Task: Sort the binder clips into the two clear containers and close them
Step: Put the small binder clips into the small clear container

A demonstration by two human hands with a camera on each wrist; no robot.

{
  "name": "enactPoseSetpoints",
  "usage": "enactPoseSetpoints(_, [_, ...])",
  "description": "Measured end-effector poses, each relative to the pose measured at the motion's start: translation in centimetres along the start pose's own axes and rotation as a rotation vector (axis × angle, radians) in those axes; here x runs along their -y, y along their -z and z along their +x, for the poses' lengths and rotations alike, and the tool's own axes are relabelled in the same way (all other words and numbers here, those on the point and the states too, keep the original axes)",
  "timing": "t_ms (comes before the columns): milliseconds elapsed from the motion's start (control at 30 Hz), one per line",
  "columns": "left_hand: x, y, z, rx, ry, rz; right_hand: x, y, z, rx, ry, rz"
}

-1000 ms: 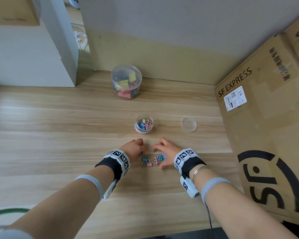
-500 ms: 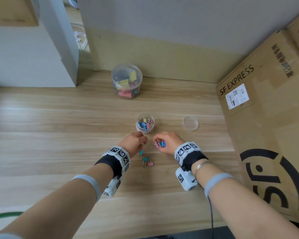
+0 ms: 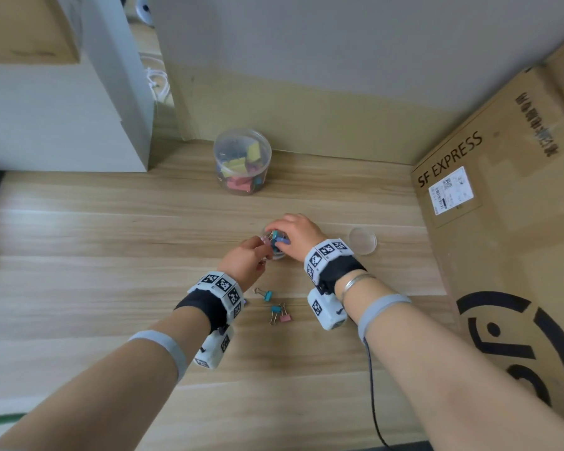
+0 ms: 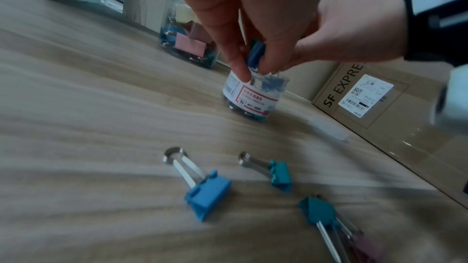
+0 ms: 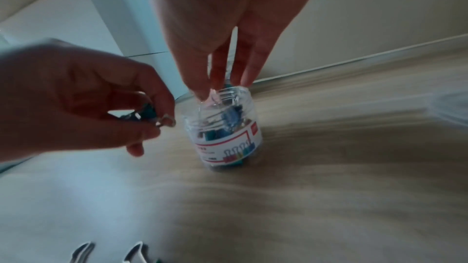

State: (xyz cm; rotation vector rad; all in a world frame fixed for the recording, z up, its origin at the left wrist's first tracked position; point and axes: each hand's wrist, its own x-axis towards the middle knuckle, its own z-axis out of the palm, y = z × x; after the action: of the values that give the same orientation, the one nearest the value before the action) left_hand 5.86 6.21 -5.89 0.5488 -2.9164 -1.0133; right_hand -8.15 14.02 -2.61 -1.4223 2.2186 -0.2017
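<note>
A small clear jar [image 3: 276, 256] [image 4: 253, 97] [image 5: 228, 139] with a red-framed label stands open mid-table, part filled with small binder clips. My right hand [image 3: 298, 232] [image 5: 228, 17] hovers over its mouth, fingertips pinching pink and blue clips at the rim. Just left of the jar, my left hand [image 3: 241, 265] [image 4: 228, 7] pinches a dark blue clip [image 4: 255, 53] beside the rim. Loose clips lie nearer me: a blue one [image 3: 267, 294] [image 4: 210, 193], a teal one [image 3: 275, 309] [image 4: 279, 175], and a pink one [image 3: 285, 318]. The jar's clear lid [image 3: 362, 241] lies to the right.
A larger lidded clear container [image 3: 242, 164] [image 4: 187, 37] of big clips stands at the back by the wall. A cardboard SF Express box [image 3: 502, 222] walls off the right side. A white cabinet [image 3: 62, 118] stands at the back left. A black cable [image 3: 372, 385] trails from my right wrist.
Both hands picked clips out of the pile near me and rose forward to the small jar. Fewer clips lie on the table now.
</note>
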Motion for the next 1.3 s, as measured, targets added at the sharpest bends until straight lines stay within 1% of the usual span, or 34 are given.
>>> enactPoseSetpoints(100, [-0.4,0.7,1.2,-0.050,0.011,-0.020,-1.3,-0.1,-1.4,-0.125,-0.018,0.027])
enactPoseSetpoints(133, [-0.7,0.9,1.9,-0.063,0.009,-0.027,-1.8,0.0,-2.0,-0.154,-0.028,0.037])
enactPoseSetpoints(167, [-1.0,1.0,2.6,-0.066,0.010,-0.031,-2.2,0.0,-2.7,-0.153,-0.044,0.047])
enactPoseSetpoints(267, [-2.2,1.0,4.6,-0.011,0.043,0.001,-2.9,-0.3,-4.4,-0.033,-0.094,0.035])
enactPoseSetpoints(400, [-2.8,0.9,5.3,0.110,0.053,0.025,-2.2,-1.7,-5.6,0.223,-0.095,-0.010])
enactPoseSetpoints(433, [-2.6,0.9,5.0,0.111,0.033,0.027,-1.9,-2.2,-5.7,0.274,-0.089,-0.016])
enactPoseSetpoints(533, [-1.3,0.6,3.1,0.003,-0.080,0.010,-0.9,-3.8,-5.9,0.399,-0.061,-0.075])
enactPoseSetpoints(600, [-0.1,0.3,1.6,-0.049,-0.102,0.048,-0.2,-4.8,-5.9,0.437,-0.006,-0.145])
enactPoseSetpoints(667, [0.8,-0.1,0.2,-0.052,-0.094,0.071,0.3,-5.8,-5.9,0.442,0.068,-0.208])
enactPoseSetpoints(700, [1.0,-0.1,-0.3,0.011,-0.053,0.079,0.6,-6.3,-5.8,0.446,0.095,-0.223])
enactPoseSetpoints(800, [1.7,-0.5,-1.5,0.328,0.151,0.204,1.0,-7.1,-5.4,0.436,0.137,-0.230])
enactPoseSetpoints(833, [1.9,-0.7,-1.9,0.392,0.187,0.247,1.0,-7.1,-5.3,0.430,0.135,-0.221])
enactPoseSetpoints(900, [2.1,-1.1,-2.3,0.439,0.209,0.268,0.9,-6.9,-5.2,0.413,0.139,-0.209])
enactPoseSetpoints(966, [2.0,-1.3,-2.6,0.488,0.191,0.264,0.8,-6.7,-5.2,0.396,0.156,-0.231])
enactPoseSetpoints(1066, [2.1,-1.3,-3.0,0.610,0.127,0.291,0.8,-6.7,-5.3,0.373,0.127,-0.255])
enactPoseSetpoints(1133, [2.1,-1.0,-3.1,0.659,0.083,0.316,0.9,-6.7,-5.3,0.365,0.094,-0.262])
enactPoseSetpoints(1200, [2.2,-0.9,-3.0,0.675,0.061,0.333,1.0,-6.7,-5.2,0.371,0.071,-0.268])
enactPoseSetpoints(1300, [2.1,-0.9,-2.9,0.644,0.072,0.313,1.0,-6.5,-5.2,0.354,0.047,-0.241])
